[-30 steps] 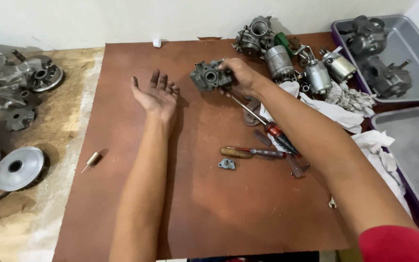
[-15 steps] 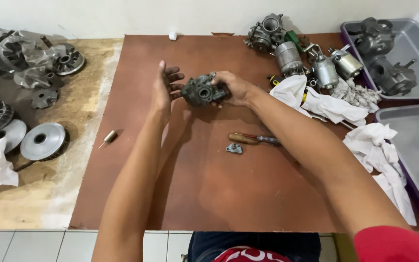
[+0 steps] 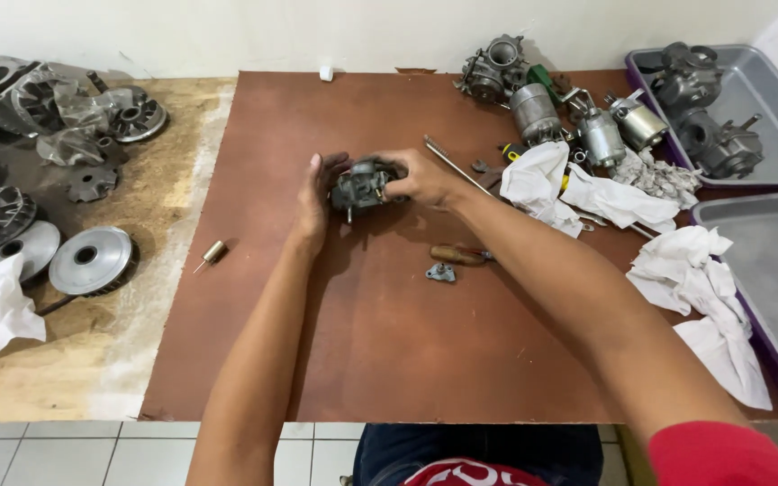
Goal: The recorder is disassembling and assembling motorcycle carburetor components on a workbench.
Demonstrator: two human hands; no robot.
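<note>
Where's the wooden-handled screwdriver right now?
In the head view the wooden-handled screwdriver lies on the brown board, just under the right forearm, with a small metal bracket right beside it toward the person.

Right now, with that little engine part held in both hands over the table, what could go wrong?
The carburetor is held between the left hand and right hand; a slip could drop it onto the brown board. The small metal bracket and the brass needle piece lie loose nearby, so a sweeping forearm might knock them off or lose them.
</note>
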